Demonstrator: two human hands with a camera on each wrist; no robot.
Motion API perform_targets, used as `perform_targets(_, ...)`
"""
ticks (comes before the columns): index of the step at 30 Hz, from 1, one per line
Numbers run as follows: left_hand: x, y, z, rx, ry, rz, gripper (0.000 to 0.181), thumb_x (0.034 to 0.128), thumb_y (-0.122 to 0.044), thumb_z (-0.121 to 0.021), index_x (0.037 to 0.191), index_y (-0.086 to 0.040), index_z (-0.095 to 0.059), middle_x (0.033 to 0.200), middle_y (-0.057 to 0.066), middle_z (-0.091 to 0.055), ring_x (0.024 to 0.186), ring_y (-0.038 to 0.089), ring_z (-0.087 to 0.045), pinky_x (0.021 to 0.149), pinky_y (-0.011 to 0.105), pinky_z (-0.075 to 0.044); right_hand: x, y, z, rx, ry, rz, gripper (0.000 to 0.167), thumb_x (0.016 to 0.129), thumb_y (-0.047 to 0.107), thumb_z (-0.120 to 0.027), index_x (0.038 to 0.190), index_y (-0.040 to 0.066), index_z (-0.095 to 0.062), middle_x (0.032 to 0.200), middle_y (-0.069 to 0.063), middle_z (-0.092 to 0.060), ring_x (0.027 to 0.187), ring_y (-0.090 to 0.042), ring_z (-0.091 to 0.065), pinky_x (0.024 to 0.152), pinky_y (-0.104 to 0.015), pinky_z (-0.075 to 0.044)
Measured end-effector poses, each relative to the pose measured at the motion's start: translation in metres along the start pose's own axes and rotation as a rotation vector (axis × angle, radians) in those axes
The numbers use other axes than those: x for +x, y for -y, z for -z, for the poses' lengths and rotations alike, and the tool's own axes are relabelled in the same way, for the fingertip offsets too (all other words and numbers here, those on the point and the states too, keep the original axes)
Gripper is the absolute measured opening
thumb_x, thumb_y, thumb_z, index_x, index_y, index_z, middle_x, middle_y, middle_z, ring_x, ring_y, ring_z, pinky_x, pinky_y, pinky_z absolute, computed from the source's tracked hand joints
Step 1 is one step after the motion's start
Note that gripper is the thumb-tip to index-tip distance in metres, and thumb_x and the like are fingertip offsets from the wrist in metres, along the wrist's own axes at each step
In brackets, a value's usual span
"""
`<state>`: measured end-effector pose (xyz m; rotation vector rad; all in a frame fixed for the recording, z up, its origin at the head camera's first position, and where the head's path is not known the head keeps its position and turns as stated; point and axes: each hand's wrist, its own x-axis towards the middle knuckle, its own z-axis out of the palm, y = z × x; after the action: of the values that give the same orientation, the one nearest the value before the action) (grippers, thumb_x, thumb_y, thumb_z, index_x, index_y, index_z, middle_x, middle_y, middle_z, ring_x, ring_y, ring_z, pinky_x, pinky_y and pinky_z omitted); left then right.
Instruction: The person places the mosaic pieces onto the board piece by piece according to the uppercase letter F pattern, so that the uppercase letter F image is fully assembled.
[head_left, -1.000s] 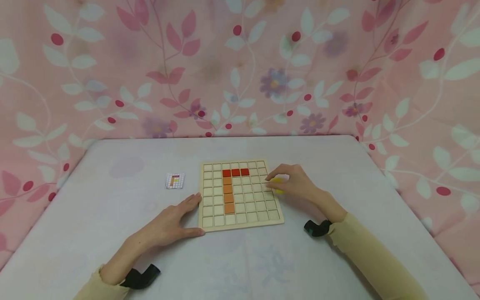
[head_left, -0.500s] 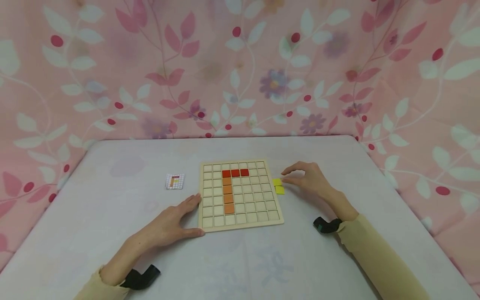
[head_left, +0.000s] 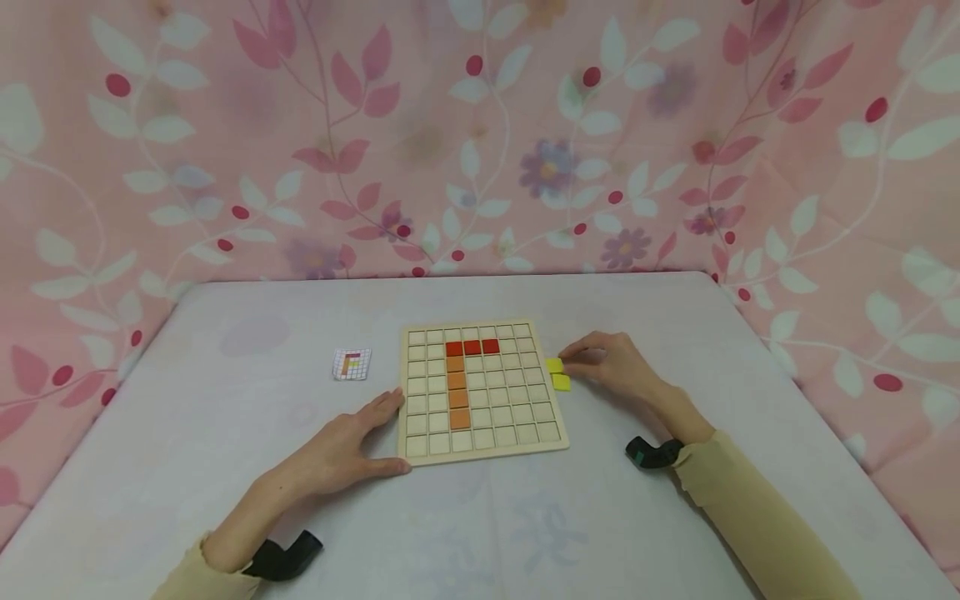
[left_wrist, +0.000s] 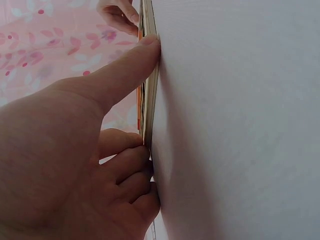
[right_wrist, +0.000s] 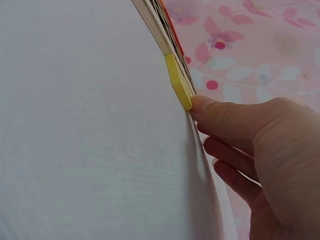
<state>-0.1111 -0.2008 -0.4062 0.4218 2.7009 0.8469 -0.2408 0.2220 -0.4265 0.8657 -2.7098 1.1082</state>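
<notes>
A cream square grid board (head_left: 517, 436) lies on the table, with red tiles (head_left: 472, 347) in a row and orange tiles (head_left: 457, 398) in a column beneath the row's left end. My left hand (head_left: 341, 450) rests at its left side, index finger on the left edge and thumb at the near corner. Two yellow tiles lie off the board's right edge. My right hand (head_left: 618, 364) has thumb and index finger at the farther yellow tile (head_left: 554, 365), pinching its right end; the nearer yellow tile (head_left: 561, 382) is untouched. In the right wrist view the thumb touches a yellow tile (right_wrist: 177, 82).
A small card (head_left: 352, 364) printed with a coloured grid pattern lies left of the board. The table (head_left: 495, 533) has a pale cloth. Behind it hangs a pink floral curtain (head_left: 480, 133). Each wrist wears a black device.
My right hand moved off to the right, uncovering two yellow tiles beside the board, then its thumb and index finger came together at the farther one. My left hand stays put.
</notes>
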Motion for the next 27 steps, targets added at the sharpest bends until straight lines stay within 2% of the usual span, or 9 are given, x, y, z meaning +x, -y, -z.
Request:
perform_targets(4, -0.0003, -0.0007, 0.0002, 0.005, -0.003, -0.006, 0.101, 0.0784, -0.055, -0.079, 0.158, -0.015, -0.031, 0.164, 0.011, -0.029, 0.150, 0.035, -0.026, 0.116, 0.060, -0.028, 0.0002, -0.0020, -0.0032, -0.018, -0.004, 0.061, 0.025, 0.079, 0.012, -0.085, 0.103, 0.012, -0.078, 0.101, 0.002, -0.077, 0.103, -0.018, -0.071, 0.094, -0.034, -0.052)
perform_targets(12, -0.0007, 0.0008, -0.0005, 0.018, -0.003, -0.018, 0.101, 0.0787, -0.056, -0.078, 0.158, -0.014, -0.032, 0.164, 0.010, -0.029, 0.150, 0.034, -0.027, 0.115, 0.063, -0.027, 0.0009, -0.0023, -0.0040, 0.009, -0.019, 0.109, 0.025, 0.078, 0.010, -0.086, 0.101, 0.008, -0.078, 0.098, -0.001, -0.077, 0.099, -0.021, -0.072, 0.091, -0.035, -0.053)
perform_targets(16, -0.0005, 0.0014, -0.0005, 0.016, -0.006, -0.014, 0.101, 0.0784, -0.056, -0.079, 0.158, -0.014, -0.031, 0.164, 0.011, -0.029, 0.150, 0.034, -0.027, 0.115, 0.063, -0.026, 0.0008, -0.0014, -0.0041, 0.004, -0.022, 0.115, 0.025, 0.077, 0.009, -0.086, 0.100, 0.008, -0.078, 0.098, -0.001, -0.077, 0.099, -0.021, -0.072, 0.091, -0.036, -0.054)
perform_targets(22, 0.0002, 0.0023, -0.0014, 0.023, -0.010, -0.015, 0.102, 0.0782, -0.057, -0.079, 0.158, -0.014, -0.032, 0.163, 0.011, -0.029, 0.150, 0.034, -0.027, 0.115, 0.064, -0.026, 0.0014, -0.0037, -0.0060, -0.022, -0.027, 0.106, 0.023, 0.078, 0.011, -0.086, 0.100, 0.011, -0.079, 0.097, 0.001, -0.077, 0.098, -0.019, -0.072, 0.090, -0.032, -0.053)
perform_targets(27, 0.0006, 0.0027, -0.0020, 0.025, -0.013, -0.018, 0.102, 0.0780, -0.056, -0.079, 0.158, -0.014, -0.032, 0.163, 0.011, -0.030, 0.150, 0.034, -0.028, 0.115, 0.064, -0.026, 0.0017, -0.0038, -0.0062, -0.034, -0.036, 0.110, 0.022, 0.077, 0.011, -0.086, 0.098, 0.011, -0.079, 0.096, 0.002, -0.077, 0.097, -0.019, -0.072, 0.088, -0.037, -0.054)
